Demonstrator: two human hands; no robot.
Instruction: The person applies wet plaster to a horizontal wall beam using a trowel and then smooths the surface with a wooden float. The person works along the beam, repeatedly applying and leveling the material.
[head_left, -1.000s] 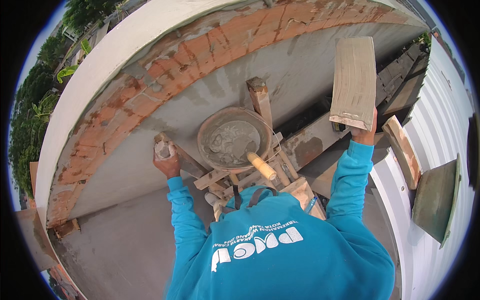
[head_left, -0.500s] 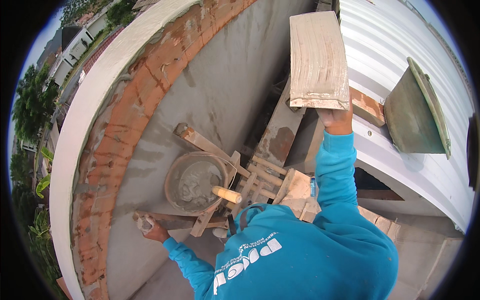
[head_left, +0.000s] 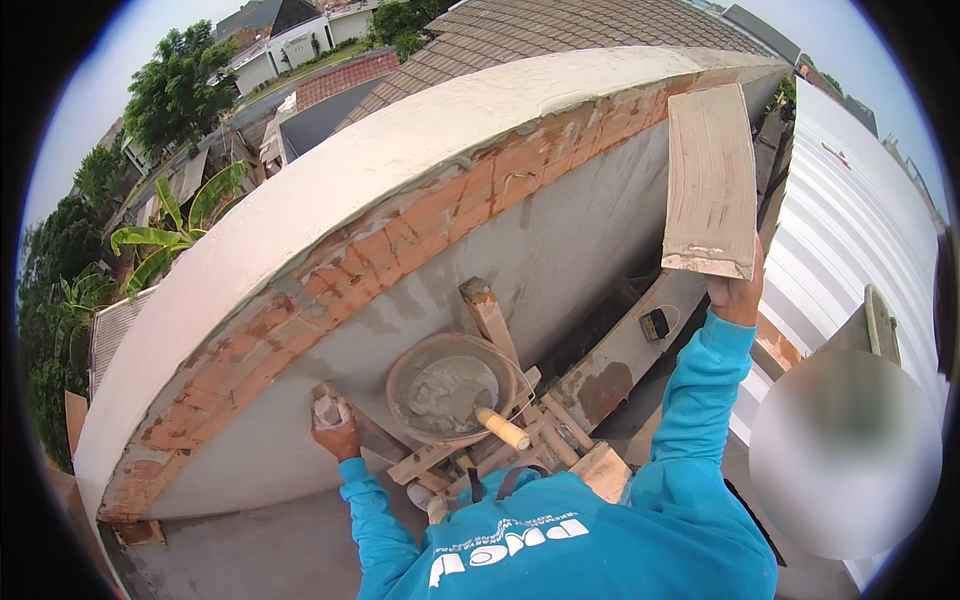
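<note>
Right hand (head_left: pixel 738 296) gripping wooden float (head_left: pixel 711 182), raised at one o'clock. Left hand (head_left: pixel 336 432) clenched around trowel (head_left: pixel 328 410) against plastered wall (head_left: pixel 560 250), nine o'clock of mortar bucket (head_left: pixel 450 388).

sleeves (head_left: pixel 700 400): bright blue | wall (head_left: pixel 560 250): grey render, orange brick band | board (head_left: pixel 710 180): pale beige, streaked

— Where does the mortar pan (head_left: pixel 447 390) sit?
— On a wooden stand (head_left: pixel 520 440), just before the wall (head_left: pixel 420 250), between the person's two arms.

— And the hands?
— The left hand (head_left: pixel 335 430) is left of the pan, against the wall; the right hand (head_left: pixel 738 292) is up at the right, under a board (head_left: pixel 710 180) that leans on the wall.
</note>
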